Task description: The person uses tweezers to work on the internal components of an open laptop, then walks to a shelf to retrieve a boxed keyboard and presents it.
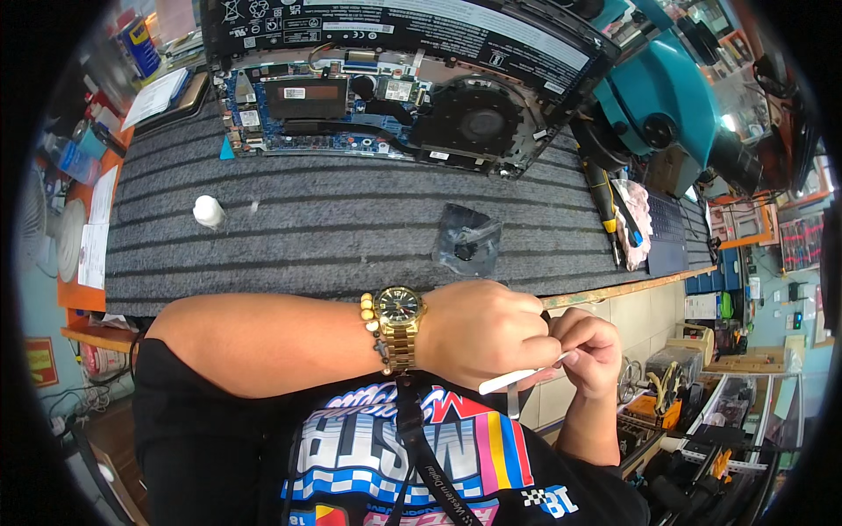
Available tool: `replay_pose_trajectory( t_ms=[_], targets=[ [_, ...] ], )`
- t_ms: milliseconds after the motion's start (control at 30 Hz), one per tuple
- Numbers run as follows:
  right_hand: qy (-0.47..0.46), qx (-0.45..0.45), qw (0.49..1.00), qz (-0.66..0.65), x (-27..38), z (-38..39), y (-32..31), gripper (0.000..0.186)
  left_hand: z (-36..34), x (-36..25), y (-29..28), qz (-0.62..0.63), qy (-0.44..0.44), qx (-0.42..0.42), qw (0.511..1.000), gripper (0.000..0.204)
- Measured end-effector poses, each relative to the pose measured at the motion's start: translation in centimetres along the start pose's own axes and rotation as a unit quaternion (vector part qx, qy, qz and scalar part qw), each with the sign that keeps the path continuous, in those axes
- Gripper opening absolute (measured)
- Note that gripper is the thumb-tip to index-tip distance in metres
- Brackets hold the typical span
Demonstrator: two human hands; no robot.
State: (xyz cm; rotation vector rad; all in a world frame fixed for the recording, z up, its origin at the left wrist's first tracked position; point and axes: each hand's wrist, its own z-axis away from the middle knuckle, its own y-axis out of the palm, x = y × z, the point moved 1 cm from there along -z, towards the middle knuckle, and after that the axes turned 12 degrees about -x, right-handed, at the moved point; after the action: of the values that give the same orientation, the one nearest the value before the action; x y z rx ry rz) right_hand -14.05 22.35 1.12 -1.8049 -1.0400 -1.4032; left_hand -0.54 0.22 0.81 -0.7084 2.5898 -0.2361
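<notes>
The fingers of the left hand point(487, 333) are curled shut around a thin white stick-like tool point(517, 378), which pokes out below the fist toward the right hand point(589, 351). The right fingers are pinched narrow on its far end, and possibly on something small there (too tiny to tell what). Both hands meet just off the near edge of the tabletop point(351, 228), held in the air above the person's lap and a printed black shirt.

The tool looks light, slim and fairly stiff, probably plastic, so it should need little force; it seems best held along the shaft as the left hand does, with the tip left free for fine work. Bending it hard could snap it.

On the left wrist sit a gold watch point(399, 309) and a bead bracelet point(370, 316). Further out, on the grey ribbed mat, a small dark plastic bag point(467, 238) lies near the hands, and a small white bottle point(209, 211) stands well apart to the left. Beyond them an opened laptop point(386, 96) shows its board and round fan. To the right lie screwdrivers point(605, 206) beside a crumpled cloth point(638, 219), below a teal microscope point(658, 105).
</notes>
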Motion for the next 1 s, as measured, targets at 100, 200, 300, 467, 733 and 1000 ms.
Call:
replay_pose_trajectory(
  t_ms=[100,200,300,467,733,1000],
  targets=[
    [0.038,-0.064,0.992,-0.098,-0.6,0.3,1.2,0.011,0.0,-0.2,-0.2,-0.020,0.004,0.025,0.999,0.026],
    [0.063,-0.068,0.983,-0.159,-1.2,0.6,1.7,0.004,-0.1,-0.2,0.0,0.003,0.012,0.013,1.000,0.023],
    [0.041,-0.050,0.993,-0.102,-0.7,0.1,2.0,0.005,-0.2,-0.3,0.0,0.030,0.035,0.009,0.999,0.022],
    [-0.053,-0.025,0.998,0.029,0.5,-0.5,1.8,0.006,0.1,-0.7,0.4,0.055,0.027,-0.003,0.998,0.023],
    [-0.042,-0.071,0.985,0.154,-0.6,0.8,-1.1,0.007,-0.8,-0.7,-0.5,0.072,-0.017,-0.056,0.996,0.016],
    [-0.028,-0.072,0.965,0.250,1.8,0.1,-3.3,0.033,-1.0,0.0,-1.0,0.104,-0.101,-0.097,0.985,0.010]
  ],
)
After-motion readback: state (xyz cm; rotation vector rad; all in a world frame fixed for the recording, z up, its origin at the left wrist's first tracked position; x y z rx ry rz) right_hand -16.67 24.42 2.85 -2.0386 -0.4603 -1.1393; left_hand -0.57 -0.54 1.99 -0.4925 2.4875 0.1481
